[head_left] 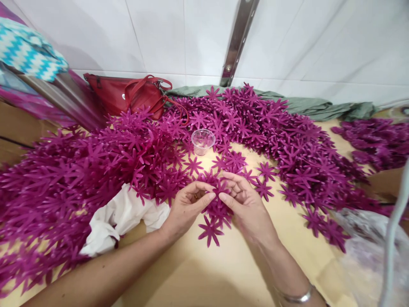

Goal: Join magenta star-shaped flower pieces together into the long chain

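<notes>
In the head view, both hands meet over the middle of a pale wooden table (179, 277) and share one purple flower (220, 192). The left hand (188, 207) pinches its left edge, thumb and forefinger closed on the petals, the other fingers curled; a ring (196, 195) shows on it. The right hand (251, 207) has its thumb against the flower's right side and its fingers loosely bent behind; how firmly they press, I cannot tell. A bracelet (297, 295) circles the right wrist. More flowers lie directly under the held one, and a single loose flower (210, 230) rests flat on the table just below, nearer the person. Beyond the hands, a clear plastic cup (203, 142) stands upright among the flowers; its contents are hard to make out. A large heap (70, 175) spreads on the left, and another heap (287, 136) curves around the back and right. Beside the left forearm lies a crumpled white sheet (110, 219), paper or cloth. At the back, a red bag (110, 91) leans near the tiled wall (159, 34), and green cloth (309, 104) runs along its foot. Clear plastic wrapping (367, 256) sits at the right edge.
</notes>
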Tool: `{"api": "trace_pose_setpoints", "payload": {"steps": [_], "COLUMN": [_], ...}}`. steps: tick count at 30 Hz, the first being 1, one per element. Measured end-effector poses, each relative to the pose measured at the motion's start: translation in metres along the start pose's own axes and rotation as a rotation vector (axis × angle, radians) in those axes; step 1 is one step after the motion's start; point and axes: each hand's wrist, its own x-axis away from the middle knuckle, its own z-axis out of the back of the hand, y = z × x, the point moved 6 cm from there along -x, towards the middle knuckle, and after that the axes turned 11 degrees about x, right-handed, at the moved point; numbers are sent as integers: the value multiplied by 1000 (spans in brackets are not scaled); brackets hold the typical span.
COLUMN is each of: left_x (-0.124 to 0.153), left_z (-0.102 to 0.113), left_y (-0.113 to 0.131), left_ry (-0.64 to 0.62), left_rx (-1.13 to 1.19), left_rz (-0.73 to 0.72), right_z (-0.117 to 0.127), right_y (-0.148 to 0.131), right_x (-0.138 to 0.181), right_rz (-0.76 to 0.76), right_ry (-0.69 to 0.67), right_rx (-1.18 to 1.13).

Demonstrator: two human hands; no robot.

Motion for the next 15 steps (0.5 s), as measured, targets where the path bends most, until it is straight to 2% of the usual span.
{"api": "trace_pose_setpoints", "payload": {"steps": [3, 6, 12, 15], "left_x": [0, 1, 2, 2], "left_z": [-2, -3, -3, -3], "left_y": [3, 3, -4, -3], "left_ry": [-5, -2, -43, -64], "left_rx": [-28, -16, -15, -37], "left_rz": [-20, -25, 63, 48], "right_z": [3, 5, 3, 1], "right_y": [3, 3, -5, -7], "right_x": [0, 1, 5, 6], "right_rz": [-25, 2, 82, 107], "right_ry": [23, 56, 66, 72], "right_rx": [-13, 82, 225, 261]}}
